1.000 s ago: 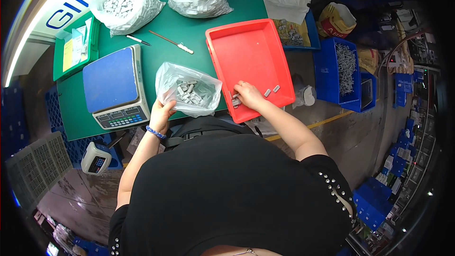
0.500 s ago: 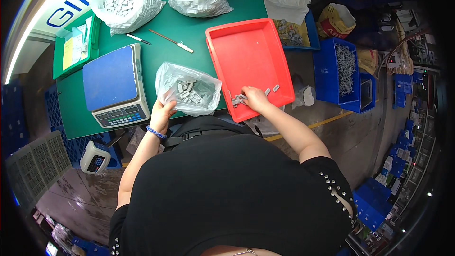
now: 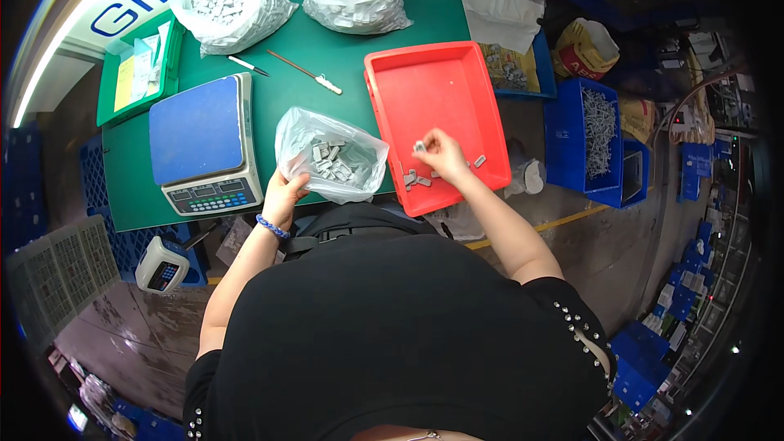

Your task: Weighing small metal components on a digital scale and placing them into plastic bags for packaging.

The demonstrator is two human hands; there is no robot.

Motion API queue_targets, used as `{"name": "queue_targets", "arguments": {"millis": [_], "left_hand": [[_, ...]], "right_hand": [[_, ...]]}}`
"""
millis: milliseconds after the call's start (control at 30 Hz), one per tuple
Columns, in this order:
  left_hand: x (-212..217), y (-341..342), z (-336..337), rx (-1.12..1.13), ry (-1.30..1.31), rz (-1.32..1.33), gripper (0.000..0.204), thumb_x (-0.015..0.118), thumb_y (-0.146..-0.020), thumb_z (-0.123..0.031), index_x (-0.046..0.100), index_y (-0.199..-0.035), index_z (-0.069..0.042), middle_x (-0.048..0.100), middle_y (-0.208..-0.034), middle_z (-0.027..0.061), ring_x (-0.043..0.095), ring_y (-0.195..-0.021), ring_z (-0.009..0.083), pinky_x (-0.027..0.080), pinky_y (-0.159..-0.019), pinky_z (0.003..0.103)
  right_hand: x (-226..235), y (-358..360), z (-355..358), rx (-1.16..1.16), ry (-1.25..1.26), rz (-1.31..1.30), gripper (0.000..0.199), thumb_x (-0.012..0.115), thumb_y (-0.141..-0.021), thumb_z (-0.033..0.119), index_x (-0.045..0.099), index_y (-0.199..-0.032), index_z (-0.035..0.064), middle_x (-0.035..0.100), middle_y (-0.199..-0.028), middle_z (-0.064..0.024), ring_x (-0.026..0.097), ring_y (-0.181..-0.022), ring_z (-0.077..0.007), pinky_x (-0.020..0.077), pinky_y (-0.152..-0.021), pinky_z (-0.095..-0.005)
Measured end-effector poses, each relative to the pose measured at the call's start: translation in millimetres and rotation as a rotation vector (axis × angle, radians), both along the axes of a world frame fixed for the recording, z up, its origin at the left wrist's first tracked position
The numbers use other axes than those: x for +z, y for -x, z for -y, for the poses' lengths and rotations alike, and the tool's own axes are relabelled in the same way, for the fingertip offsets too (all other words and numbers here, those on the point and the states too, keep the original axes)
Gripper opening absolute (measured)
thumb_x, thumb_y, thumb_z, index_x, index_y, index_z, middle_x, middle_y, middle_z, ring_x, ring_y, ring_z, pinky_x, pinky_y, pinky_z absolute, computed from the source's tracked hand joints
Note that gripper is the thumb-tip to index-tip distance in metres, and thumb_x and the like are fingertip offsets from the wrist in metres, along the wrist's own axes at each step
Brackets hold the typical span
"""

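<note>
My left hand (image 3: 286,192) grips the near-left rim of a clear plastic bag (image 3: 367,155), which stands with its mouth spread. Inside it lie several small grey oblong pieces (image 3: 331,165). Over the near half of a red plastic tray (image 3: 433,90), my right hand (image 3: 443,155) pinches one small grey piece (image 3: 420,147) between thumb and fingertips. A few more loose grey pieces (image 3: 416,180) rest on the tray floor just below that hand, and another grey piece (image 3: 480,161) lies to its right.
A weighing scale (image 3: 200,131) stands left of the bag. Behind are a pen (image 3: 247,65), a thin brown stick with a white end (image 3: 306,73), and two filled plastic bags (image 3: 233,4). A green bin (image 3: 167,73) sits far left; blue bins (image 3: 576,147) stand to the right.
My right hand has risen from the pile in the tray, lifting a grey piece and leaving others behind. My left hand keeps its grip on the bag. The whole view has shifted slightly.
</note>
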State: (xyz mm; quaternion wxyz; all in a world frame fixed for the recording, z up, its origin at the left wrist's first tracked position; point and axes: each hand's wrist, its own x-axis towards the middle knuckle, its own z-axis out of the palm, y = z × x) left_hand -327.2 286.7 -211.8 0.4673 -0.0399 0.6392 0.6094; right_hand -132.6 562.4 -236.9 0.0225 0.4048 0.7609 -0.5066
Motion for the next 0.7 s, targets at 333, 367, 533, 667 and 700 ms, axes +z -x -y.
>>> {"name": "queue_targets", "arguments": {"millis": [333,367,533,667,700], "left_hand": [[-1,3,-2,-0.001,-0.005,0.007,0.046,0.061,-0.082,-0.010,0.047,-0.125,-0.009,0.059,-0.105,0.0006,0.056,-0.081,0.0078,0.044,-0.062,0.020],[-2,3,-1,-0.003,-0.010,0.014,0.046,0.061,-0.082,-0.010,0.047,-0.125,-0.009,0.059,-0.105,0.0004,0.056,-0.082,0.0077,0.044,-0.062,0.019],[-7,4,3,-0.020,-0.039,0.027,0.045,0.061,-0.081,-0.010,0.047,-0.124,-0.009,0.059,-0.107,0.0002,0.056,-0.083,0.0077,0.044,-0.063,0.019],[-6,4,1,-0.018,-0.007,0.024,0.044,0.061,-0.081,-0.010,0.048,-0.123,-0.009,0.059,-0.107,0.0003,0.056,-0.083,0.0078,0.044,-0.063,0.019],[-5,4,0,-0.020,-0.006,0.019,0.044,0.061,-0.081,-0.010,0.048,-0.123,-0.009,0.059,-0.107,0.0003,0.056,-0.083,0.0078,0.044,-0.063,0.019]], "right_hand": [[42,46,40,0.252,-0.236,-0.385,0.024,0.069,-0.073,0.013,0.055,-0.090,0.0039,0.056,-0.081,-0.0087,0.058,-0.068,-0.0199,0.0475,-0.062,-0.0321],[36,33,29,0.287,-0.360,-0.232,0.023,0.069,-0.074,0.015,0.056,-0.090,0.0047,0.057,-0.084,-0.0085,0.060,-0.070,-0.0204,0.0481,-0.065,-0.0309],[5,-27,10,0.702,-0.404,0.115,0.033,0.066,-0.071,0.009,0.055,-0.101,0.0096,0.053,-0.092,-0.0102,0.058,-0.086,-0.0274,0.0484,-0.073,-0.0378],[-11,-38,16,0.720,-0.429,0.041,0.038,0.065,-0.068,0.007,0.054,-0.105,0.0109,0.050,-0.094,-0.0112,0.057,-0.089,-0.0301,0.0485,-0.073,-0.0396],[-15,-36,18,0.722,-0.416,0.066,0.038,0.065,-0.068,0.007,0.054,-0.105,0.0109,0.050,-0.094,-0.0112,0.057,-0.089,-0.0301,0.0485,-0.073,-0.0396]]}}
